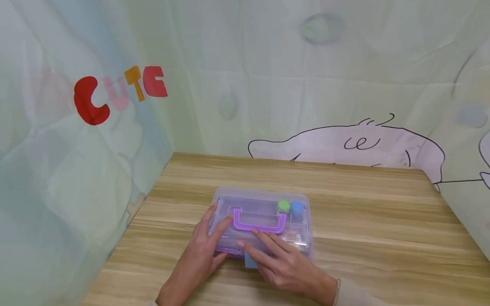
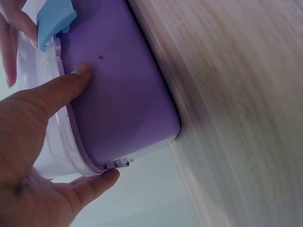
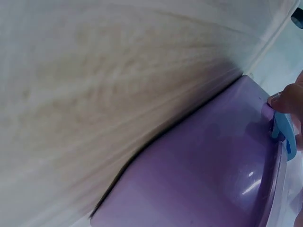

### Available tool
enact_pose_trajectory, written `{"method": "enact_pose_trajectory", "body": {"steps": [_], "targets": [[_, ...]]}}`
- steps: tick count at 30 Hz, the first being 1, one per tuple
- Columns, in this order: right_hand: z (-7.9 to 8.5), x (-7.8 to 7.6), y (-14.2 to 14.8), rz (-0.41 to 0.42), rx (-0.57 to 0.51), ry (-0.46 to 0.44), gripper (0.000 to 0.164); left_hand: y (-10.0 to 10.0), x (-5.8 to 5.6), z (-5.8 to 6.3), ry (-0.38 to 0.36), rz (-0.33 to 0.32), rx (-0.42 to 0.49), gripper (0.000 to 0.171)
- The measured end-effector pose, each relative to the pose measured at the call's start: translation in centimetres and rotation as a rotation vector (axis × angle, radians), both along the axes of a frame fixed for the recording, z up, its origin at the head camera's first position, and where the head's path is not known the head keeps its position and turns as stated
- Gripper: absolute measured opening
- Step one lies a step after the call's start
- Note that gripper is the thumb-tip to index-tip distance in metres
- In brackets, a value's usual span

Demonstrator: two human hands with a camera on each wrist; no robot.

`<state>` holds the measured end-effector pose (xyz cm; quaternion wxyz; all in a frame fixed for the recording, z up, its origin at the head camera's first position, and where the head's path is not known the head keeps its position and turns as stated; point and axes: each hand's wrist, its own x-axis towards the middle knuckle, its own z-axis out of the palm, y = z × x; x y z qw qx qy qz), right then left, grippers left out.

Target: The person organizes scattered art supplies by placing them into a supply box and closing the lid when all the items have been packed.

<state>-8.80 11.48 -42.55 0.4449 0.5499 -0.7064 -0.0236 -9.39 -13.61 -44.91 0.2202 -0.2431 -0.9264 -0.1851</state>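
Note:
A purple plastic box [image 1: 223, 251] with a clear lid [image 1: 245, 197] sits on the table, its purple handle [image 1: 260, 229] folded flat. My left hand [image 1: 197, 248] grips the box's front left corner, the thumb on the purple front wall [image 2: 118, 90] and fingers over the lid and left side. At the front middle, a light blue latch [image 2: 54, 21] sticks outward from the rim. My right hand [image 1: 287, 265] has its fingers across the lid's front, while its thumb [image 3: 286, 99] pinches at one end of the latch. Its palm side is hidden in the head view.
Through the lid show a green cap [image 1: 283, 206], a blue cap [image 1: 297, 208] and some unclear items at the right. The wood-grain table [image 1: 363, 212] extends around the box. Printed cloth walls [image 1: 214, 85] stand at the left and back.

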Motion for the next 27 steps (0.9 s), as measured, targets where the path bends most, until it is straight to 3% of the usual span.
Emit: {"method": "enact_pose_trajectory", "body": {"steps": [10, 15, 19, 22, 24, 27], "targets": [[-1.3, 0.5, 0.3, -0.031, -0.033, -0.113, 0.027, 0.2, 0.3, 0.1, -0.007, 0.000, 0.002, 0.102], [-1.7, 0.9, 0.4, -0.071, -0.036, -0.164, 0.036, 0.4, 0.4, 0.4, 0.020, 0.022, -0.079, 0.108], [-1.6, 0.7, 0.3, -0.104, -0.098, -0.124, 0.033, 0.6, 0.5, 0.8, 0.075, -0.028, -0.167, 0.121], [-1.7, 0.7, 0.1, -0.144, -0.159, -0.117, 0.030, 0.8, 0.5, 0.9, 0.101, -0.073, -0.179, 0.127], [-1.9, 0.7, 0.2, -0.212, -0.198, -0.151, 0.050, 1.0, 0.6, 0.8, 0.102, -0.070, -0.177, 0.130], [-2.3, 1.0, 0.5, -0.368, -0.243, -0.244, 0.099, 1.3, 0.7, 0.8, 0.087, -0.025, -0.182, 0.131]]}}
